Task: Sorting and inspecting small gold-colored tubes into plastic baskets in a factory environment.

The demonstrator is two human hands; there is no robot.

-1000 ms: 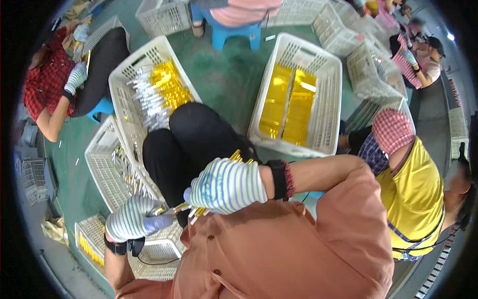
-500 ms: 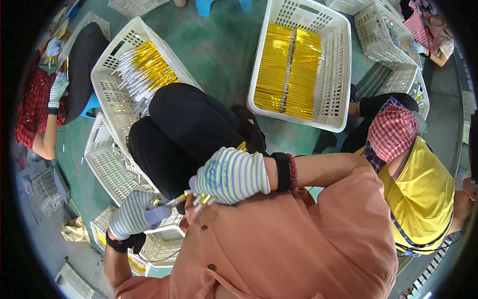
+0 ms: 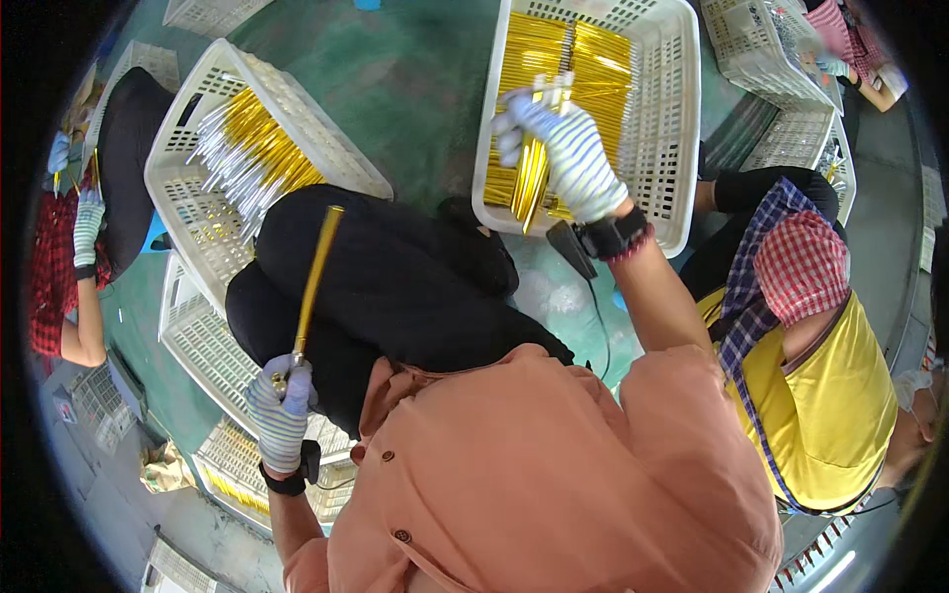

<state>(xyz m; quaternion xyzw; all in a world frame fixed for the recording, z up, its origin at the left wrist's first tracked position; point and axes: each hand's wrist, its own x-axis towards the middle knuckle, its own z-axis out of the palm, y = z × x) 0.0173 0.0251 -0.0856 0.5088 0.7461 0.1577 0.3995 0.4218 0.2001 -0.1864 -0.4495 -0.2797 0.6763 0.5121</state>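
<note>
My left hand (image 3: 279, 410), in a striped glove, is closed around the lower end of a slim gold tube (image 3: 316, 272) that points upward and away from me. Small metal bits show at its fingers, too small to name. Far forward and to the right, my gloved right hand (image 3: 585, 163) grips a bundle of gold tubes (image 3: 532, 180). It is over a white plastic crate (image 3: 664, 138), where rows of similar gold tubes (image 3: 601, 64) lie side by side. How many the right hand holds is partly hidden by its fingers.
Left of my knees, a tilted white crate (image 3: 336, 148) holds gold-and-silver tubes (image 3: 262, 138). More crates (image 3: 203, 321) stand below it. A co-worker in yellow (image 3: 825, 395) sits close on my right; another in a red checked shirt (image 3: 51, 277) works at far left. A cable (image 3: 600, 321) trails from my right wrist.
My right hand has moved from near my left hand out to the right crate with gold tubes. My left hand has shifted slightly right and down, its gold tube now upright and plainly visible.
</note>
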